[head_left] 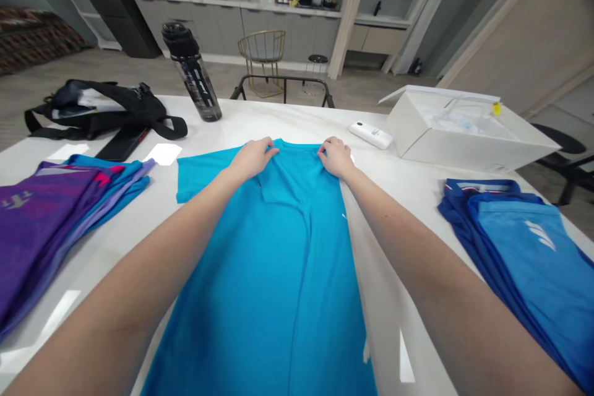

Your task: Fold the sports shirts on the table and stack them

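A turquoise T-shirt (260,272) lies on the white table (185,136), its collar at the far end and its body reaching the near edge of the view. Its left sleeve is spread out flat; the right side is folded inward, with creases below the collar. My left hand (254,158) pinches the shirt at the left of the collar. At the collar's right side, my right hand (336,156) pinches the fabric with thumb and fingers.
Purple and blue clothes (41,210) lie folded at left, blue ones (524,247) at right. Behind stand a black bag (106,108), a phone (123,143), a dark bottle (195,77), a white remote (370,134) and an open white box (464,136).
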Available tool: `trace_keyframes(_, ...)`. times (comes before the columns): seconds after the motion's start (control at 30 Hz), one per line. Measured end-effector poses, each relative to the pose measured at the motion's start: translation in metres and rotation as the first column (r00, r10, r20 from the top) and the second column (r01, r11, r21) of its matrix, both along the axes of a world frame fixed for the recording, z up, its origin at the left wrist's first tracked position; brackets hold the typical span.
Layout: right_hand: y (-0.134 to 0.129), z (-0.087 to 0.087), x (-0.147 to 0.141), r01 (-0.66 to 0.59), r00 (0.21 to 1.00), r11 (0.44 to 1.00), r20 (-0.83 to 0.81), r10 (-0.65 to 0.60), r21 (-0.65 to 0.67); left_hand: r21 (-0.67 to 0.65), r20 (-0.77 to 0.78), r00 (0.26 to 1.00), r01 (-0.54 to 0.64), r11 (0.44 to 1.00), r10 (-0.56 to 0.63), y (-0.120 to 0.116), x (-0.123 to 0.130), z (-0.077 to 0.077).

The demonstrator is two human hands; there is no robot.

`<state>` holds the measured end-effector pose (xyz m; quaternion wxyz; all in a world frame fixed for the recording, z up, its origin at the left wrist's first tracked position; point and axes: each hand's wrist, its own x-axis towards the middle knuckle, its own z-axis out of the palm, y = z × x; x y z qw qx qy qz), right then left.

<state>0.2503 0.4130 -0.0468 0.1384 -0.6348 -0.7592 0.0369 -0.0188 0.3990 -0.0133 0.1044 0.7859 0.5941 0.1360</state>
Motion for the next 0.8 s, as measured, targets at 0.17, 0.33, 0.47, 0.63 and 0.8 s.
trace_keyframes(0.17, 0.000, -0.006, 0.001, 0.073, 0.997, 0.995, -0.005, -0.073, 0.066, 0.057, 0.057, 0.996, 0.059, 0.997, -0.062, 0.029, -0.007, 0.007)
trace_keyframes(0.33, 0.002, -0.008, 0.002, 0.085, 0.996, 0.994, 0.019, -0.086, 0.067, 0.002, 0.066, 0.998, -0.016, 1.000, 0.016, 0.047, -0.010, -0.011)
trace_keyframes(0.47, 0.003, -0.009, 0.003, 0.119, 0.993, 0.988, 0.001, -0.119, 0.094, 0.085, 0.008, 0.998, -0.062, 0.994, 0.062, 0.034, -0.001, -0.018)
trace_keyframes(0.63, -0.010, -0.002, 0.004, 0.166, 0.986, 0.973, -0.029, -0.164, 0.158, 0.302, -0.112, 0.985, 0.158, 0.940, -0.129, -0.028, 0.038, -0.014)
trace_keyframes(0.8, -0.041, 0.013, 0.004, 0.012, 1.000, 0.996, -0.016, -0.010, 0.090, 0.204, -0.139, 0.887, 0.460, 0.864, -0.439, -0.128, 0.095, -0.026)
